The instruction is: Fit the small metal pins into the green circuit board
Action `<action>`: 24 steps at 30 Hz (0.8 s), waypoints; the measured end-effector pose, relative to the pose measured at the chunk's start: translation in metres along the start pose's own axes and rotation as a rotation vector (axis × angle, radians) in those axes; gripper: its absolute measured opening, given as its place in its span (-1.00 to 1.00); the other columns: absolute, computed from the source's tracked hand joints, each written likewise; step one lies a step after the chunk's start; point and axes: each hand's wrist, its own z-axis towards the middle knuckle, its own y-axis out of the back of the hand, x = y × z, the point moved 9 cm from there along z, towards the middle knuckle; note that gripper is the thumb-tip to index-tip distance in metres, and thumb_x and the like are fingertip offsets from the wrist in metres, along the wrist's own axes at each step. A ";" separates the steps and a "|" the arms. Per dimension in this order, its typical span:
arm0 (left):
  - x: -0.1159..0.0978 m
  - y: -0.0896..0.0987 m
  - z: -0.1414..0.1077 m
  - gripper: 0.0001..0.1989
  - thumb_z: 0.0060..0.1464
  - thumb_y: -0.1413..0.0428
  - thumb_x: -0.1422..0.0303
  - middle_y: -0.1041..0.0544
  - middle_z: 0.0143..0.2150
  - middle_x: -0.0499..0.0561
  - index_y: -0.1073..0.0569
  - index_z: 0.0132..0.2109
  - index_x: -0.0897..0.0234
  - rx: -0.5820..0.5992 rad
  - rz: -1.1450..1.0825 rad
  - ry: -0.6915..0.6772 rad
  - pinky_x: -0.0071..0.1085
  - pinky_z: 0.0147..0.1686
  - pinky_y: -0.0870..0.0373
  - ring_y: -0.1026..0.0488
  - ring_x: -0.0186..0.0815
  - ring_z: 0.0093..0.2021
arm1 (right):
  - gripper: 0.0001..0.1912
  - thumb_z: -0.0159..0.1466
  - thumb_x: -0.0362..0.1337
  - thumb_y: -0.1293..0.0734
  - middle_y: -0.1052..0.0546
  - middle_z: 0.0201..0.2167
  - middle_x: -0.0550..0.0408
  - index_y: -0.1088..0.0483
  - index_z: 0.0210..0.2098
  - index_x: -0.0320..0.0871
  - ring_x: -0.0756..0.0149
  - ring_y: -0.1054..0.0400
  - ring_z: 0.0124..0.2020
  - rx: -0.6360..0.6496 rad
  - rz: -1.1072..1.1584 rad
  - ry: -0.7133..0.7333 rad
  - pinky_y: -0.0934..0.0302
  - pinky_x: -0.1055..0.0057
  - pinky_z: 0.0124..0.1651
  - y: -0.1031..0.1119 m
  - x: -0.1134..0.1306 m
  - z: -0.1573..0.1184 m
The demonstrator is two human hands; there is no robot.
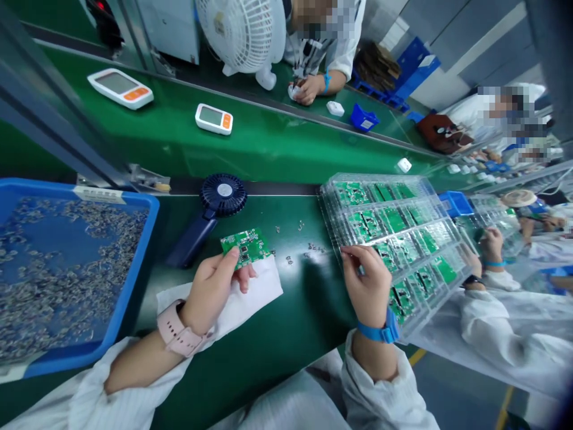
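A green circuit board (247, 246) is held in my left hand (212, 286), thumb on top of it. Beneath that hand lies a white cloth (264, 288) on the green bench. My right hand (367, 280) is closed in a pinch beside the left edge of a clear plastic tray (329, 218); whatever is between its fingertips is too small to make out. Rows of green circuit boards (396, 218) fill the tray's compartments. Between my hands, small metal parts (314, 249) are scattered on the bench.
A blue bin (154, 209) of many small metal parts stands at left. Near it lies a dark handheld fan (222, 194). Two white-and-orange devices (120, 88) rest on the green conveyor belt (268, 140). Across it are a white fan (239, 33) and a co-worker's hand (308, 89). Others work at right.
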 end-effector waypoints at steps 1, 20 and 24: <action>0.000 0.000 0.000 -0.44 0.26 0.07 0.18 -0.36 -0.69 0.00 -0.39 -0.69 0.21 0.000 0.009 0.002 -0.34 -0.16 -0.41 -0.47 -0.23 -0.37 | -0.84 0.30 -0.37 -0.25 -0.51 -0.23 0.01 -0.44 -0.18 -0.09 0.17 -0.40 -0.19 0.059 -0.039 0.009 -0.33 0.20 -0.13 -0.009 0.000 -0.002; -0.006 0.000 -0.001 -0.42 0.21 0.10 0.10 -0.33 -0.73 0.03 -0.35 -0.72 0.19 -0.040 0.153 -0.030 -0.36 -0.28 -0.42 -0.46 -0.22 -0.38 | -0.88 0.31 -0.35 -0.24 -0.49 -0.27 0.04 -0.41 -0.24 -0.08 0.23 -0.39 -0.20 -0.067 0.318 0.037 -0.33 0.25 -0.15 -0.024 0.000 -0.002; -0.007 -0.002 -0.001 -0.41 0.23 0.11 0.11 -0.33 -0.73 0.04 -0.35 -0.72 0.20 -0.045 0.131 -0.029 -0.37 -0.29 -0.41 -0.46 -0.22 -0.39 | -0.77 0.33 -0.39 -0.19 -0.53 -0.19 0.03 -0.43 -0.10 -0.07 0.23 -0.40 -0.13 0.015 0.325 0.092 -0.32 0.21 -0.05 -0.038 -0.002 -0.003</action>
